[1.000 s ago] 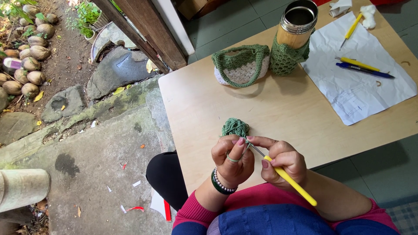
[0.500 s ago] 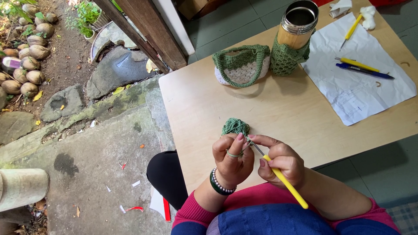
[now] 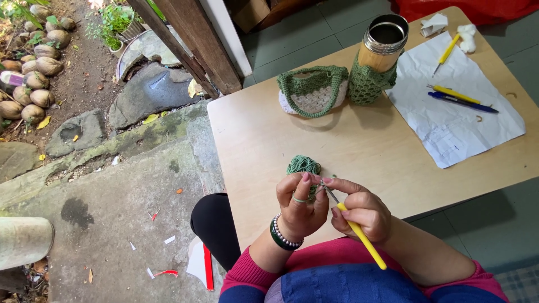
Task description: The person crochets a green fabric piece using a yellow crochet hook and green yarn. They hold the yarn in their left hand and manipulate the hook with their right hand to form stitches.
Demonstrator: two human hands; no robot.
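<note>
My left hand pinches a small piece of green crochet work, with green yarn wound round a finger. My right hand grips a yellow-handled crochet hook, its metal tip meeting the green work between my fingertips. Both hands hover over the near edge of a light wooden table. A small ball of green yarn lies on the table just beyond my left hand.
Farther back stand a green-and-white crocheted pouch and a steel bottle in a green net sleeve. A white paper sheet at right carries pens and a second yellow hook. Stone ground and coconuts lie at left.
The hook's handle has shifted slightly in my right hand as the fingers work the yarn. Nothing else has moved.
</note>
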